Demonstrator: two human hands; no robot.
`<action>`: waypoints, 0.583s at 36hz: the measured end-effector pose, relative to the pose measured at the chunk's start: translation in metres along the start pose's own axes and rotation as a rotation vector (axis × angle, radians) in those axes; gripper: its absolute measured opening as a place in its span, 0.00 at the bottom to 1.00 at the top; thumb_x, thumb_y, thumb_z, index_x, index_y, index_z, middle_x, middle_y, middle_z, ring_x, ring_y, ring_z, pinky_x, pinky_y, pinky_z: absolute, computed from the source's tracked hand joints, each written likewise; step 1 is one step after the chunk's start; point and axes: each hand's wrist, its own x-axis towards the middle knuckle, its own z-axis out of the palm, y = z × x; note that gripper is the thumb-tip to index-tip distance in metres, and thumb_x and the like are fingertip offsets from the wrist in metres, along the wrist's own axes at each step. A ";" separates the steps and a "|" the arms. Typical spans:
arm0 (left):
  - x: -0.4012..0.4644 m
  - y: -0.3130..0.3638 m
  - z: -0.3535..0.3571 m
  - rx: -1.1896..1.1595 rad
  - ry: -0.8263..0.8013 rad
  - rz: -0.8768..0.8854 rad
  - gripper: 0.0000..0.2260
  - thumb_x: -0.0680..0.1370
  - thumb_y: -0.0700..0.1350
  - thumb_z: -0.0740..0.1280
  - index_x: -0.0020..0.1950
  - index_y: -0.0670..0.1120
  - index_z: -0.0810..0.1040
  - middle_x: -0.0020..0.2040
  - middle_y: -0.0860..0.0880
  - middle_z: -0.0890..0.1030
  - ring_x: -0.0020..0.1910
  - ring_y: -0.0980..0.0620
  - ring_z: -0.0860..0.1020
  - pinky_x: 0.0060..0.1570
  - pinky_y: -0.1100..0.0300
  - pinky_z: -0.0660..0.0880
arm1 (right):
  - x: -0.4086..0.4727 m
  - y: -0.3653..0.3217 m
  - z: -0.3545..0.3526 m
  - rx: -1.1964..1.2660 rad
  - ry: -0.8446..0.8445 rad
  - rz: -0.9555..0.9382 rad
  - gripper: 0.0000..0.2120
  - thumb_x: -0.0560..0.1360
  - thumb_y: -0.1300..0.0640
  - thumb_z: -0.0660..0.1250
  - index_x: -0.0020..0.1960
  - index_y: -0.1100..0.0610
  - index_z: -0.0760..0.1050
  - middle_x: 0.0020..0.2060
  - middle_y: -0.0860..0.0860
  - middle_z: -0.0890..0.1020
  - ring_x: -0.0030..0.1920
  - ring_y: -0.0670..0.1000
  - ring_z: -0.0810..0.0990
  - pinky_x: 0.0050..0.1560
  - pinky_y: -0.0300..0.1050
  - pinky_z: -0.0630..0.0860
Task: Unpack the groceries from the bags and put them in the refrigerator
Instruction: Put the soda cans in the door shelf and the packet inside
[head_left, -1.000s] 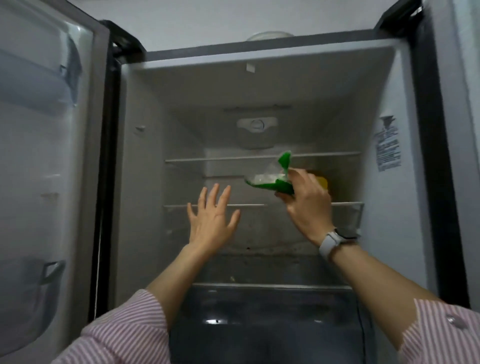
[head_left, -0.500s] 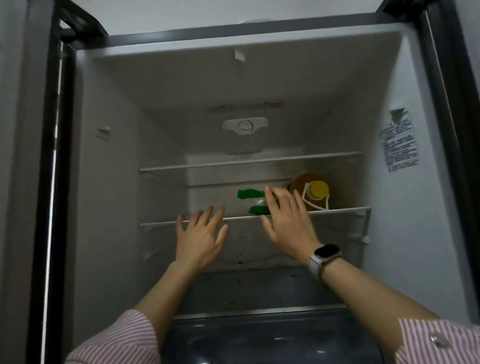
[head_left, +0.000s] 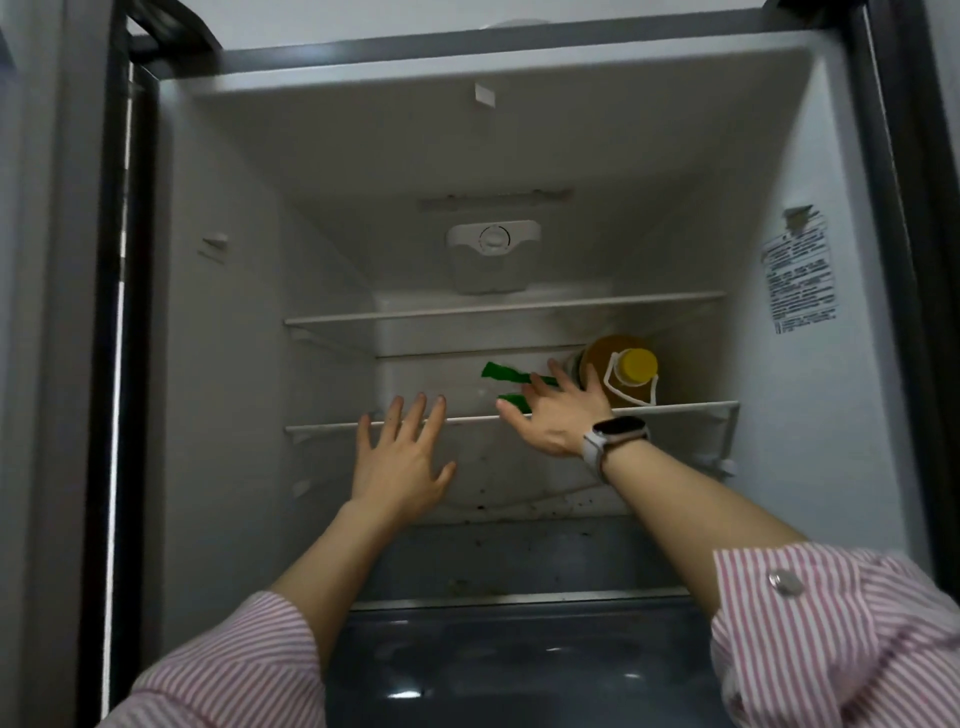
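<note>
A green and clear packet lies on the middle glass shelf of the open refrigerator. Beside it on the right lies an amber oil bottle with a yellow cap and white handle, cap toward me. My right hand reaches over the shelf edge with straight fingers, its fingertips against the packet and near the bottle. My left hand is held up flat in front of the shelf edge, fingers spread, holding nothing.
An upper glass shelf sits above, with a thermostat dial on the back wall. A dark drawer lies below. A label sticker is on the right inner wall. The left door frame stands close.
My right hand set the green packet down on the middle shelf and let go of it, then pressed on it with flat fingers. The view shifted closer to the refrigerator.
</note>
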 end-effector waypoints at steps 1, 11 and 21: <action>-0.001 0.000 -0.003 -0.006 -0.030 0.000 0.33 0.79 0.60 0.53 0.76 0.53 0.37 0.77 0.50 0.40 0.76 0.47 0.40 0.71 0.40 0.41 | 0.000 0.000 0.000 0.005 -0.016 0.011 0.33 0.76 0.34 0.38 0.76 0.51 0.49 0.76 0.48 0.50 0.76 0.53 0.42 0.71 0.63 0.38; -0.050 0.012 -0.021 -0.208 0.046 -0.169 0.29 0.78 0.52 0.60 0.76 0.52 0.50 0.77 0.46 0.46 0.75 0.43 0.45 0.70 0.36 0.49 | -0.065 -0.014 0.024 0.251 0.400 -0.042 0.25 0.79 0.46 0.51 0.73 0.55 0.58 0.74 0.53 0.59 0.75 0.52 0.53 0.74 0.57 0.49; -0.221 0.064 0.012 -0.255 0.207 -0.226 0.21 0.65 0.46 0.66 0.58 0.43 0.76 0.59 0.39 0.77 0.58 0.38 0.76 0.52 0.38 0.74 | -0.231 -0.056 0.104 0.653 0.409 -0.067 0.21 0.74 0.52 0.53 0.60 0.59 0.75 0.57 0.55 0.79 0.60 0.55 0.75 0.61 0.53 0.71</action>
